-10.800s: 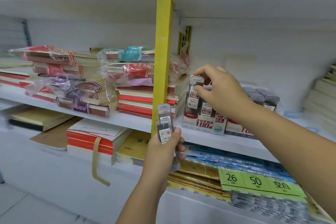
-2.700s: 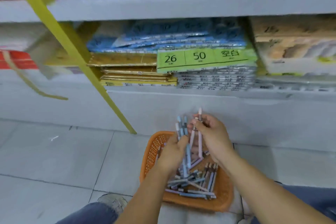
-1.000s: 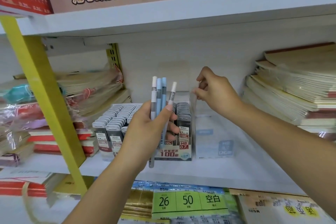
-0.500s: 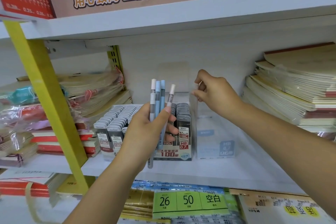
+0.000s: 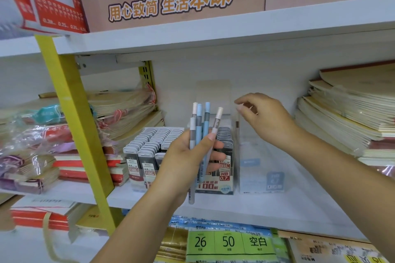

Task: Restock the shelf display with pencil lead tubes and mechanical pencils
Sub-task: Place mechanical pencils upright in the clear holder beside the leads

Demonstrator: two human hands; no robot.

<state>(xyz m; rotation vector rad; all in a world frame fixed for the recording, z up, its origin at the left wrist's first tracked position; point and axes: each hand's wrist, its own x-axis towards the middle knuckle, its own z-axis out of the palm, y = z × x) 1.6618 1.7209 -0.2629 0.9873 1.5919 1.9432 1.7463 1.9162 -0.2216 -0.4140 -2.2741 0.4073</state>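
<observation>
White shop shelving fills the view, and the middle shelf (image 5: 277, 205) is loaded with two display boxes of lead tubes (image 5: 147, 156) and one clear holder (image 5: 256, 168) just to their right. Five mechanical pencils (image 5: 202, 126), as far as can be counted, are gripped upright in the left hand (image 5: 183, 162) in front of the boxes. The right hand (image 5: 265, 117) is held above the holder with fingers loosely curled, and nothing is plainly pinched. The fanned bundle could be let slip. The light holder could be tipped if its rim is clipped, and a pencil could be dropped behind it if the opening is missed.
</observation>
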